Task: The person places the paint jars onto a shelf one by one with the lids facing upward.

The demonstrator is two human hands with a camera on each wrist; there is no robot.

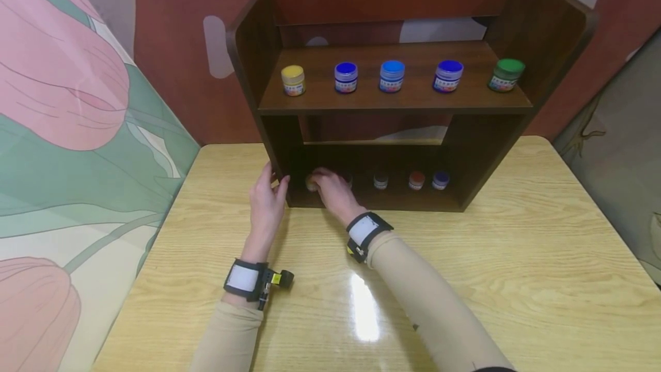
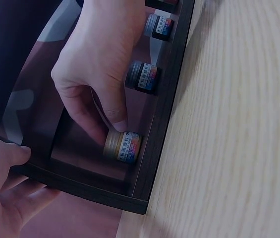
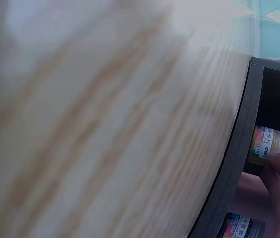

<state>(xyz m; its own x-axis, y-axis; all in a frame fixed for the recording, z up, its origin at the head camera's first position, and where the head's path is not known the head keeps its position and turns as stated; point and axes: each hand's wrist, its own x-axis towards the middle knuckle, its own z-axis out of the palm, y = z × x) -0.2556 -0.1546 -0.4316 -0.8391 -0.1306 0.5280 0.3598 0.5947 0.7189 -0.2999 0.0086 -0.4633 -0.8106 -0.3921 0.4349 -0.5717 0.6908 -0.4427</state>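
My right hand (image 1: 335, 191) reaches into the lower tier of a dark brown wooden shelf (image 1: 397, 110). Its thumb and finger pinch a small paint jar (image 2: 122, 146) with yellowish contents, which stands on the board near the left side panel. The same jar (image 3: 267, 145) shows label and lid in the right wrist view. My left hand (image 1: 267, 202) grips the shelf's left side panel, thumb toward the inside and fingers around the outside. Right of the pinched jar, a dark jar (image 2: 144, 77) is partly covered by my right hand in the head view.
Farther right on the lower tier stand a dark jar (image 1: 380, 181), a red-lidded jar (image 1: 416, 181) and a purple-lidded jar (image 1: 440, 180). The upper tier carries a yellow jar (image 1: 293, 80), several blue ones and a green jar (image 1: 506, 75). Everything rests on a light wooden table (image 1: 547, 268).
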